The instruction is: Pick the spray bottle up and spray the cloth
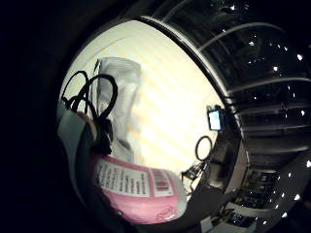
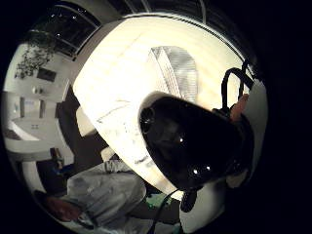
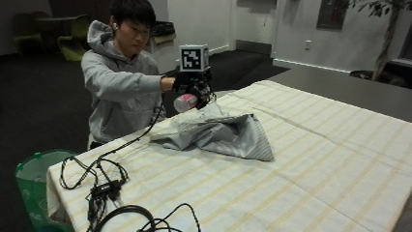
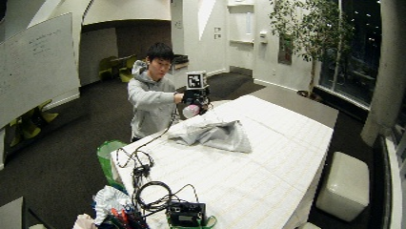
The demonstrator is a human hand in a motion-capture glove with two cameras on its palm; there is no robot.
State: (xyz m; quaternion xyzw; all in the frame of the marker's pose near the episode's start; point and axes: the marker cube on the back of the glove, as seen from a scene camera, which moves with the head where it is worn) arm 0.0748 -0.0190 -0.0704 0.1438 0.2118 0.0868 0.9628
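gloved hand (image 3: pixel 190 83) holds spray bottle (image 3: pixel 185 102) above cloth (image 3: pixel 219 133).

The outside view stands near a bench (image 3: pixel 302 159) corner, facing along it toward the person. The wide outside view looks from farther back and higher, taking in the room. Both palm views look down from above the bench; all four share the crumpled cloth (image 3: pixel 219 135).
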